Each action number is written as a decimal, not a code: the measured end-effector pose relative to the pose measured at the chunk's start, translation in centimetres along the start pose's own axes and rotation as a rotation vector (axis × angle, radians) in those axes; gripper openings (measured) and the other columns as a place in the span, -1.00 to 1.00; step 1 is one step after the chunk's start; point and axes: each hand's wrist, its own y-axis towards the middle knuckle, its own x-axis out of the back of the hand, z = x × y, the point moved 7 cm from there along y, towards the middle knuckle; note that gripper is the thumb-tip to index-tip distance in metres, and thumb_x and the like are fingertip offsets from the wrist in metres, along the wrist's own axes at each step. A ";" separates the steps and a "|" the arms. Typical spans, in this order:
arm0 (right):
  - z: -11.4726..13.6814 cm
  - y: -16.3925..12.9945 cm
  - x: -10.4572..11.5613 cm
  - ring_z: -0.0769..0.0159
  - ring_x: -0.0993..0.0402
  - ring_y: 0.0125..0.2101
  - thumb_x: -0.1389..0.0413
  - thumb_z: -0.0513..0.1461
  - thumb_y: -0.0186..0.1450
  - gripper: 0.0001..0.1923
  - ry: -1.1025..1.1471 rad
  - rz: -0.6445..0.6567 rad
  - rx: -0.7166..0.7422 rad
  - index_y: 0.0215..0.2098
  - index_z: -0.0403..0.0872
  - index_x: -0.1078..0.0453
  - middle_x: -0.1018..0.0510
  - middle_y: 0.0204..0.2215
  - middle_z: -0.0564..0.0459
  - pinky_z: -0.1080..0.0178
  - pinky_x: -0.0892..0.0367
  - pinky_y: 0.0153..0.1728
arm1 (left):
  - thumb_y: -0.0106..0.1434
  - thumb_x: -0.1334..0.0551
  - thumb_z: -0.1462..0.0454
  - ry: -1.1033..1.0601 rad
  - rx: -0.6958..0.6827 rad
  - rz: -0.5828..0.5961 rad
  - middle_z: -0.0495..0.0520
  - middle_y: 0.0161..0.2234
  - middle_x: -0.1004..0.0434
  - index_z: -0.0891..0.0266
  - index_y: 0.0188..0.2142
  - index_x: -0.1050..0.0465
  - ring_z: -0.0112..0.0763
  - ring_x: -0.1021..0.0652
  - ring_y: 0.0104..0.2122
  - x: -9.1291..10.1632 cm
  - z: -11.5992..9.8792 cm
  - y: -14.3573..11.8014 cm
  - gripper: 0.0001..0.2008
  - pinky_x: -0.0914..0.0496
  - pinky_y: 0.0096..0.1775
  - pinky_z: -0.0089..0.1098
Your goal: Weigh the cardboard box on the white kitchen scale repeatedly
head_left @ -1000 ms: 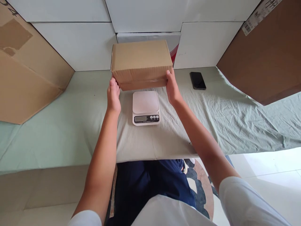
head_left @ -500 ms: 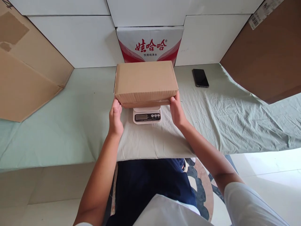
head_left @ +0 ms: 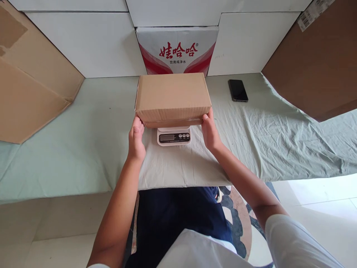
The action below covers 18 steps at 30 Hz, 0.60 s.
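My left hand [head_left: 136,138] is cupped against the lower left corner of the cardboard box [head_left: 172,97], fingers curled loosely and the thumb pressed to the box's near edge. My right hand [head_left: 209,131] mirrors it on the lower right corner, thumb up against the side and fingers tucked under or behind — I cannot see them fully. Between them the two hands grip the box from both ends; neither is let go and neither is balled into a fist.

The box sits flat and level on top of the kitchen scale [head_left: 174,136], covering the whole weighing plate so that only the scale's front strip with its display and buttons shows beneath the near edge. The box is closed, so I cannot tell what is inside it.

The scale stands on a pale green cloth [head_left: 267,137] spread over the table. A dark phone [head_left: 238,90] lies face up on the cloth, well apart to the right of the box. Behind the box, against the white wall panels, stands a white carton with red lettering [head_left: 177,50]. Large brown cardboard sheets lean in at the far left [head_left: 30,82] and far right [head_left: 318,63].
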 end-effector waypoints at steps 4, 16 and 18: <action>0.0 0.0 0.0 -0.04 -0.13 0.66 -0.15 0.37 0.34 -0.07 0.019 -0.014 0.000 0.59 0.42 -0.13 -0.33 0.62 0.20 -0.20 -0.10 0.72 | 0.41 -0.06 -0.48 0.017 -0.007 0.005 0.27 0.55 -0.44 0.03 0.45 -0.51 0.19 -0.27 0.65 0.0 -0.1 0.0 -0.06 -0.18 0.61 0.14; -0.2 -0.1 0.0 0.02 0.01 0.72 -0.10 0.38 0.36 -0.06 -0.003 -0.001 -0.015 0.62 0.43 -0.07 -0.17 0.69 0.25 -0.19 0.02 0.76 | 0.36 -0.05 -0.52 0.068 0.017 0.003 0.25 0.59 -0.37 0.07 0.50 -0.45 0.15 -0.22 0.67 0.0 -0.5 0.0 0.03 -0.15 0.63 0.09; -0.6 0.0 0.8 0.01 0.15 0.76 -0.09 0.44 0.33 -0.01 -0.006 -0.054 -0.027 0.63 0.45 -0.03 -0.08 0.73 0.30 -0.26 0.12 0.78 | 0.35 -0.06 -0.53 0.069 0.008 -0.008 0.23 0.63 -0.31 0.06 0.52 -0.41 0.10 -0.20 0.67 0.3 -0.5 0.1 0.05 -0.12 0.65 0.06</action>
